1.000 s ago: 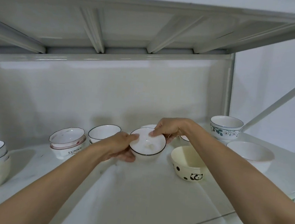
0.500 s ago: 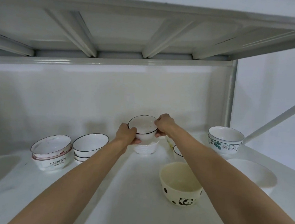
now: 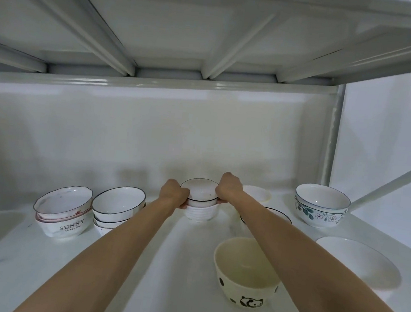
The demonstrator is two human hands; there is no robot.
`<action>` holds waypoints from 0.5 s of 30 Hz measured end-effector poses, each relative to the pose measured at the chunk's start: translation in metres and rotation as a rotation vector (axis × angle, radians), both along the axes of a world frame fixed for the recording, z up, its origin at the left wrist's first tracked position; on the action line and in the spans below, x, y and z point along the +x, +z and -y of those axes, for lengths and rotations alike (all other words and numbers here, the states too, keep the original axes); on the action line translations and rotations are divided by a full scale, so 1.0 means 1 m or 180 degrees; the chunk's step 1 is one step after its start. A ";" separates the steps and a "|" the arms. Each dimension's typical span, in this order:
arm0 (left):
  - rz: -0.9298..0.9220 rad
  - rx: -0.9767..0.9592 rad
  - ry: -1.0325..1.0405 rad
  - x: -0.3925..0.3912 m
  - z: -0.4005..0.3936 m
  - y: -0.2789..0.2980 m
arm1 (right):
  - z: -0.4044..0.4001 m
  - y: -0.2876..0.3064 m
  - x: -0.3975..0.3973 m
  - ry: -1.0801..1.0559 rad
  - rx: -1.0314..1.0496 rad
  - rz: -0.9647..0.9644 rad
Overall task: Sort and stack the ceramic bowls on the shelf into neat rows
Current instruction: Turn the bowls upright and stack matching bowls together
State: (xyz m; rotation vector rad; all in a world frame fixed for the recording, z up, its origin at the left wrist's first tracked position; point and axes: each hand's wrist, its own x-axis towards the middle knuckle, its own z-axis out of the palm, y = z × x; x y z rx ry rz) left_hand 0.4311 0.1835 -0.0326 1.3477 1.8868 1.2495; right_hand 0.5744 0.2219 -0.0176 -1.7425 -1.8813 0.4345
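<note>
Several bowls stand along the white shelf (image 3: 119, 272). At far left sits a stack topped by a wavy-rimmed bowl over one lettered SUNNY (image 3: 64, 214), and just beside it a stack of black-rimmed bowls (image 3: 118, 206). Toward the back, in the middle, the left hand (image 3: 174, 195) and the right hand (image 3: 228, 190) each curl their fingers round opposite sides of a small black-rimmed bowl (image 3: 199, 191), which sits nested in a ribbed white bowl (image 3: 201, 211) on the shelf. The step looks like seating this bowl on its stack; next, both hands should let go evenly so it settles level. To the right are a panda bowl (image 3: 245, 273) near the front, a wide white bowl (image 3: 359, 264), and a floral stack (image 3: 320, 207) behind.
</note>
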 end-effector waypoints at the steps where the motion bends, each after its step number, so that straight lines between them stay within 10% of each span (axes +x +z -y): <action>1: -0.0012 -0.0017 -0.0003 0.001 0.001 -0.001 | -0.002 -0.002 0.000 0.0014 0.0013 0.0073; 15: -0.0708 -0.0189 -0.0152 -0.007 -0.012 -0.014 | -0.009 -0.014 0.001 0.0107 0.0194 0.0532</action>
